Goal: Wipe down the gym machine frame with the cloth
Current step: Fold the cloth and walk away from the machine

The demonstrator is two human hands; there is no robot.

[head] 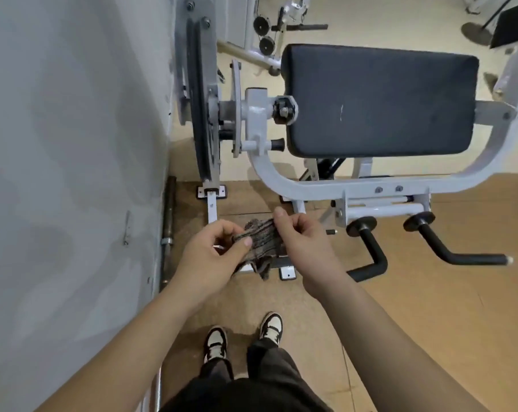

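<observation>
A bunched grey-brown cloth (pixel 262 242) is held between both hands in front of me, above the floor. My left hand (pixel 213 254) pinches its left side with thumb and fingers. My right hand (pixel 302 242) grips its right edge, fingers closed over the fabric. The gym machine's white frame (pixel 284 182) curves just beyond the hands, below a black pad (pixel 376 99). Neither hand touches the frame.
A grey wall (pixel 73 144) runs along the left, with a barbell bar (pixel 168 221) lying at its foot. Two black handles (pixel 370 251) stick out from the frame at right. A pulley wheel (pixel 201 99) stands at left. My shoes (pixel 243 337) stand on the brown floor.
</observation>
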